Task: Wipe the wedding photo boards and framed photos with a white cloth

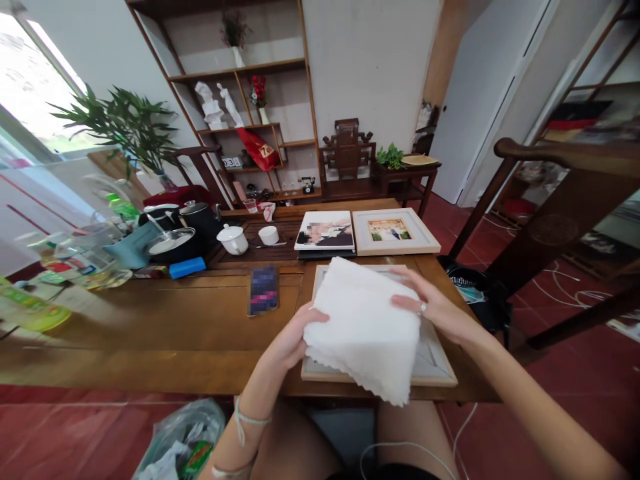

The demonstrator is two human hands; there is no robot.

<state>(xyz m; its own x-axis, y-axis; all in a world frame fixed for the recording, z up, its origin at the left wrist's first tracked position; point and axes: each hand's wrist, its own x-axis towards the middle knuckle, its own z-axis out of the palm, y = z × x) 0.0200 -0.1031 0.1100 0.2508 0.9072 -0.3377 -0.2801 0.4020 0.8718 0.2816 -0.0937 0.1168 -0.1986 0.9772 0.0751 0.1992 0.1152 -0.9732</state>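
A white cloth (365,320), folded and with a wavy lower edge, is held up between both hands. My left hand (303,330) pinches its left side, the thumb lying on top. At the upper right edge, my right hand (425,300), with a ring on one finger, grips the cloth, its fingers partly over and partly behind it. Beneath the cloth a pale wooden frame (445,373) lies flat on the table, its middle mostly hidden. A phone-like dark rectangle (263,291) lies left of the cloth.
The wooden table (200,333) bears a framed photo (395,230), a picture board (325,231), a lidded white cup (233,239), a small white bowl (269,235), a blue block (187,267) and bottles at left. A chair (565,220) stands right; a trash bag (185,433) sits below left.
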